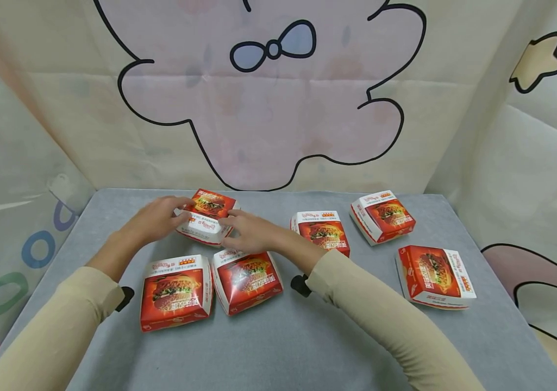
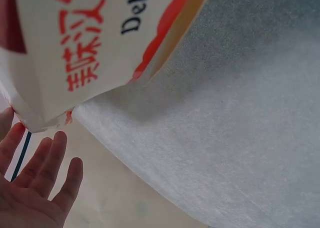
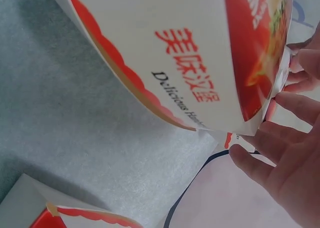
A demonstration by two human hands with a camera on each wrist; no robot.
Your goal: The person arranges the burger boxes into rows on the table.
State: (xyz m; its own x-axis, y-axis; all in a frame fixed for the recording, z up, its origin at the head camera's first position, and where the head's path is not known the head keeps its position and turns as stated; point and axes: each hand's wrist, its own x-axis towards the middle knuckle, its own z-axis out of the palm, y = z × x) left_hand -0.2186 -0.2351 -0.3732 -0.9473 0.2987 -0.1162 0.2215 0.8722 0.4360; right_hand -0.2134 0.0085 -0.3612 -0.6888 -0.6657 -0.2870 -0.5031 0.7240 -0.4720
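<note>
the hamburger box (image 1: 210, 217) being handled is sitting near the back edge of the table, toward the person's left, with its red burger picture facing the backdrop and its white strip facing the person. both hands are touching it from opposite sides. the left hand (image 1: 162, 217) is resting its fingertips along the left edge, fingers spreading and fairly straight; the right hand (image 1: 254, 232) is doing likewise at the right edge, its fingers reaching out rather than wrapping round. so each grip is looking wide, the box lying between the two hands. i can't tell whether its base is lifting off the cloth.

just in front, the second box (image 1: 247, 279) is lying askew, its far edge partly hiding under the right hand. close beside it, on the left, the front-left box (image 1: 175, 293) is lying flat. over to the right, the middle box (image 1: 322, 233) is having a lower corner covered by the right forearm; beyond it the back-right box (image 1: 383, 216) is sitting at an angle, and nearer the person the far-right box (image 1: 436, 276) is turning its white strip rightward.

grey cloth (image 1: 239, 353) is covering the table. beige sleeves (image 1: 381, 309) are coming in from below. behind everything, a backdrop (image 1: 454, 81) is showing a pink outlined figure (image 1: 258, 119) wearing a blue bow (image 1: 273, 49).
</note>
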